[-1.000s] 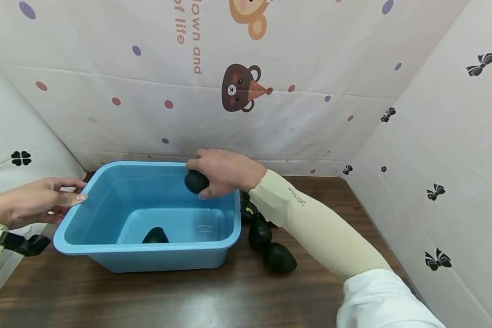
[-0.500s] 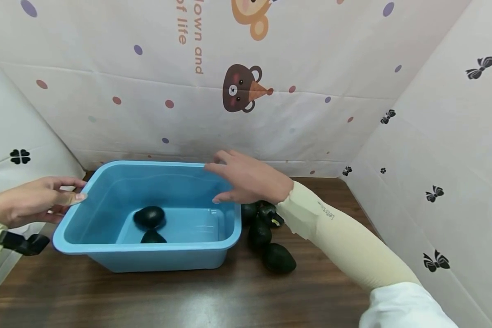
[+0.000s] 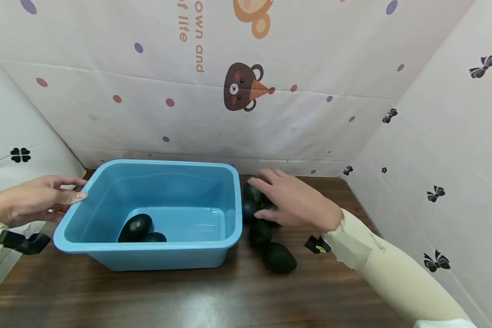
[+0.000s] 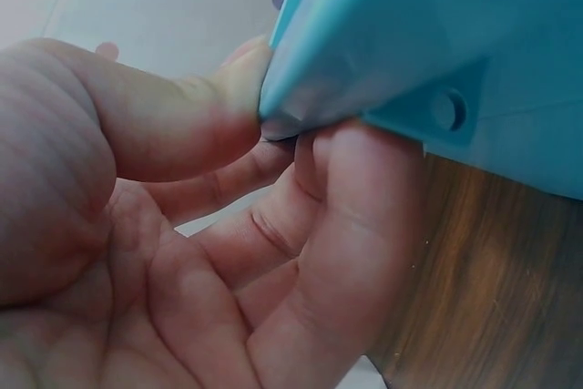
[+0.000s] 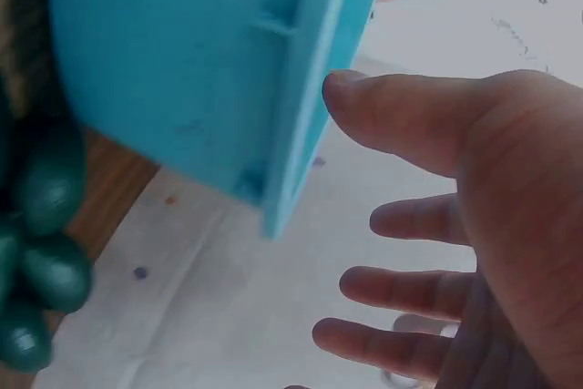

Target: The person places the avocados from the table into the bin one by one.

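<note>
A light blue plastic basin (image 3: 147,257) stands on the left of the table. My left hand (image 3: 38,200) pinches its left rim, thumb on top and fingers curled beneath; the left wrist view shows this rim (image 4: 319,61) up close. Two dark green avocados, one (image 3: 135,228) leaning by the other (image 3: 155,237), lie in the basin, partly hidden by its front wall. My right hand (image 3: 293,198) is above the avocados heaped beside the basin, fingers apart and holding nothing. In the right wrist view that hand (image 5: 510,198) looks open, with several avocados (image 5: 55,271) below.
Outside the basin's right side, an avocado (image 3: 260,233) and another (image 3: 279,258) lie in front of the heap on the dark wooden table (image 3: 238,300). A patterned white sheet (image 3: 197,114) rises behind, with white side walls (image 3: 426,150).
My right hand let an avocado go into the basin, then moved right to the heap outside. The dropped avocado has rolled left and forward beside the other. My left hand has stayed put.
</note>
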{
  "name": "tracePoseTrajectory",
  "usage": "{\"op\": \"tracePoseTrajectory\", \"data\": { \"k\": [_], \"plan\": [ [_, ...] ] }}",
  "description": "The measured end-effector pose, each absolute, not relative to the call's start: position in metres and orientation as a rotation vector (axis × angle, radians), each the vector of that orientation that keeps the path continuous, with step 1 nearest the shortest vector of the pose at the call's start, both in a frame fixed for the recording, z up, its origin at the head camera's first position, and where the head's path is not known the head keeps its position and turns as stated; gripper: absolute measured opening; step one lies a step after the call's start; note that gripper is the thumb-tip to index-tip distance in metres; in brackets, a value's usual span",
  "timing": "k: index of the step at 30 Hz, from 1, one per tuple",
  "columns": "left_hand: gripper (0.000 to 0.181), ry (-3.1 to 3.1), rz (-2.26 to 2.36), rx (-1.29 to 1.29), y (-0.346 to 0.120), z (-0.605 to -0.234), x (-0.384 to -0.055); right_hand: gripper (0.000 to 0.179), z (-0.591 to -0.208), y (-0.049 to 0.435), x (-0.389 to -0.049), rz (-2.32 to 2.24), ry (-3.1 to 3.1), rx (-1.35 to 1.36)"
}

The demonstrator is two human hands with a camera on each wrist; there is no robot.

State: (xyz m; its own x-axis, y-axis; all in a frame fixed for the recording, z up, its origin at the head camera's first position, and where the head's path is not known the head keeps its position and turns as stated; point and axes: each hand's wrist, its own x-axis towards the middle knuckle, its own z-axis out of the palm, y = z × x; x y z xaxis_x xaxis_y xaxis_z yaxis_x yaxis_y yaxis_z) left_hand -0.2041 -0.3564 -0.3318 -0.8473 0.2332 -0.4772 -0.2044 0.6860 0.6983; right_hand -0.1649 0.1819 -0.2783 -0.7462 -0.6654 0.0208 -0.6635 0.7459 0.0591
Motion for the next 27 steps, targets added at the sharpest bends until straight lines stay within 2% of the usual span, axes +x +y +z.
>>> {"op": "tracePoseTrajectory", "data": {
  "k": [11,20,27],
  "plan": [
    [0.084,2.365,1.033,0.018,-0.356,-0.331,-0.204,0.076,-0.342,0.235,-0.136,-0.014,-3.086,0.95],
    [0.081,2.353,1.033,0.016,-0.356,-0.332,-0.205,0.073,-0.401,0.241,-0.119,0.114,-3.196,0.955],
    [0.077,2.34,1.048,0.013,-0.357,-0.331,-0.206,0.072,-0.422,0.235,-0.112,0.113,-3.14,1.007]
  ]
}}
